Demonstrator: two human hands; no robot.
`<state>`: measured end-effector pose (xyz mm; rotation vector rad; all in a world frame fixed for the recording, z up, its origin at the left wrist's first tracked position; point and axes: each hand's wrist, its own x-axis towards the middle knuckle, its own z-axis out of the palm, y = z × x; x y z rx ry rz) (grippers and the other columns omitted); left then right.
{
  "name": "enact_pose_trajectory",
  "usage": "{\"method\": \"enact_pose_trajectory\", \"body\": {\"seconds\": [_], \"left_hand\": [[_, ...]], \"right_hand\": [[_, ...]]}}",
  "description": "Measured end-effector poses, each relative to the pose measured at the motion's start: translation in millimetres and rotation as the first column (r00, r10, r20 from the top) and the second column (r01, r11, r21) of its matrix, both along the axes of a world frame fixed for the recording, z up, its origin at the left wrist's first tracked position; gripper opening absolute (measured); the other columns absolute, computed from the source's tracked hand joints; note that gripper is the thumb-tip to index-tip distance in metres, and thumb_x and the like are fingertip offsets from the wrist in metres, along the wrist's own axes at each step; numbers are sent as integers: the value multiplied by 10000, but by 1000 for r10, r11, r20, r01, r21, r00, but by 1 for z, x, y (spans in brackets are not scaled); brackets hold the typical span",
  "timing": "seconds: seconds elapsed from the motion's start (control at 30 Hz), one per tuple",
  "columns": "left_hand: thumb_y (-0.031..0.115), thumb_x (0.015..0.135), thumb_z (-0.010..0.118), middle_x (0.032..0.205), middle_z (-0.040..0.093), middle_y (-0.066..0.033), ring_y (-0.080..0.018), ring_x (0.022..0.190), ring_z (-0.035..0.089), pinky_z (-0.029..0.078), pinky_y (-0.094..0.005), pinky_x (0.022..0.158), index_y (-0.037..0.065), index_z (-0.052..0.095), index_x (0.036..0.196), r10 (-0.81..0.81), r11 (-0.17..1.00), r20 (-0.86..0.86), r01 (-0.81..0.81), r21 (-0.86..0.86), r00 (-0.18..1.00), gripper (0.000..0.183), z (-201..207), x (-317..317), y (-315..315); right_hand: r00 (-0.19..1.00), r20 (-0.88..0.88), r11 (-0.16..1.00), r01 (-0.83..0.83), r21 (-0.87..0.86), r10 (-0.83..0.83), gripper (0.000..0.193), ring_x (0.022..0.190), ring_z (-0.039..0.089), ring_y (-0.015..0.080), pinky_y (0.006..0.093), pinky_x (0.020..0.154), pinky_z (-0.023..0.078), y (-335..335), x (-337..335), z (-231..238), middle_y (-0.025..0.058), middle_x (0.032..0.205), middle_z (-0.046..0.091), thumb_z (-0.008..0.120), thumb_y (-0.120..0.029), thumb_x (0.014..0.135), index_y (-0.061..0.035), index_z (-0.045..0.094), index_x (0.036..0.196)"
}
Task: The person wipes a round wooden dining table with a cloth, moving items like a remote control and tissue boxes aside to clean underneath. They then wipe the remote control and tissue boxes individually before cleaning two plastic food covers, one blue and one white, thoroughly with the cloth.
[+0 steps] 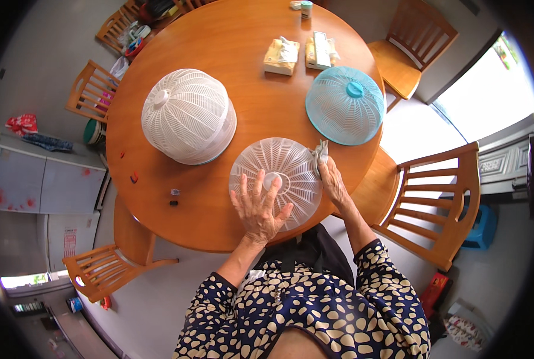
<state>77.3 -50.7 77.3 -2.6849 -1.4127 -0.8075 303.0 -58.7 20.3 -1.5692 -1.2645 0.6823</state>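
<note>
A white translucent mesh food cover (300, 200) lies dome up near the front edge of the round wooden table (249, 90). My left hand (260, 209) rests on top of it with fingers spread, next to its round knob. At the cover's right rim, my right hand (331, 176) grips a crumpled pale cloth (321, 152) against the mesh. To the far right stands a blue mesh food cover (343, 107) with a round knob. Left of centre is a taller stack of white mesh food covers (186, 113).
Two tissue packs (281, 58) (321, 52) and a small jar (306, 9) sit toward the table's back. Small scraps (174, 192) lie on the left side. Wooden chairs (428, 203) (114, 257) surround the table, and a fridge (43, 179) stands at the left.
</note>
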Motion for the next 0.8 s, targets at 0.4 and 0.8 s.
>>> {"method": "enact_pose_trajectory", "body": {"seconds": [0.4, 0.8], "left_hand": [[634, 884, 506, 1485, 427, -77, -420, 1393, 294, 167, -650, 1075, 239, 533, 1363, 0, 1000, -49, 0, 16, 999, 622, -7, -3, 2], [579, 887, 537, 1483, 429, -88, -429, 1395, 282, 152, -663, 1075, 254, 528, 1369, -25, 1000, 5, 25, 16, 1000, 581, -6, 1, -1]], "right_hand": [[861, 487, 980, 57, 190, -144, 461, 1043, 543, 371, 447, 873, 459, -51, -56, 87, 159, 1136, 577, 701, -77, 722, -48, 590, 1168], [875, 116, 869, 481, -116, -470, 156, 937, 545, 385, 488, 788, 436, 15, -30, 14, 204, 981, 581, 514, -115, 874, -17, 595, 965]]}}
